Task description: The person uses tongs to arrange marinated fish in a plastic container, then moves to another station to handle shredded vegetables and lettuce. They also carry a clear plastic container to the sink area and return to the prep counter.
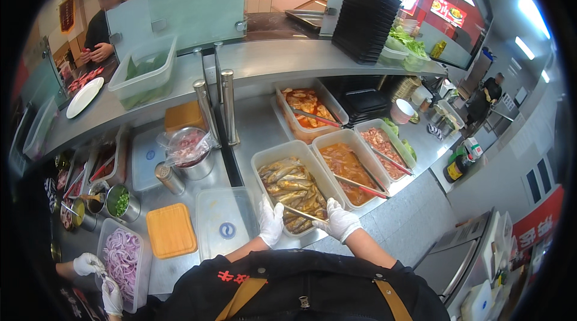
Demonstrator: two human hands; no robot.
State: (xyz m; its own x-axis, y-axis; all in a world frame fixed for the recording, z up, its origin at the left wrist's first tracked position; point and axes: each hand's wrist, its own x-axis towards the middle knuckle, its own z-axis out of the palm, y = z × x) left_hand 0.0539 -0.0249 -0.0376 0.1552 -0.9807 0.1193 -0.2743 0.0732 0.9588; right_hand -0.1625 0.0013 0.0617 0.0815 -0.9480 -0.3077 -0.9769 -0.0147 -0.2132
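Note:
A translucent plastic tub (288, 149) of small whole fish (293, 181) in marinade is in front of me on the steel counter. My left hand (271, 222), in a white glove, grips its near left side. On the near right side, my right hand (339, 222), also gloved, has its thumb over the rim. A metal strip (303, 214), perhaps part of tongs, spans the tub between my two thumbs; whether either hand also pinches it, I cannot tell. Close to my left hand lies a clear lid (225, 206). A tub of meat in orange sauce (345, 168) adjoins on the right.
Tongs lie across tubs of red-sauced meat (309, 107) and raw meat slices (383, 145). At lower left, a co-worker's gloved hands (101, 271) handle sliced red onions (121, 258) beside a wooden board (171, 231). Steel posts (228, 105) and stacked black trays (366, 23) stand beyond.

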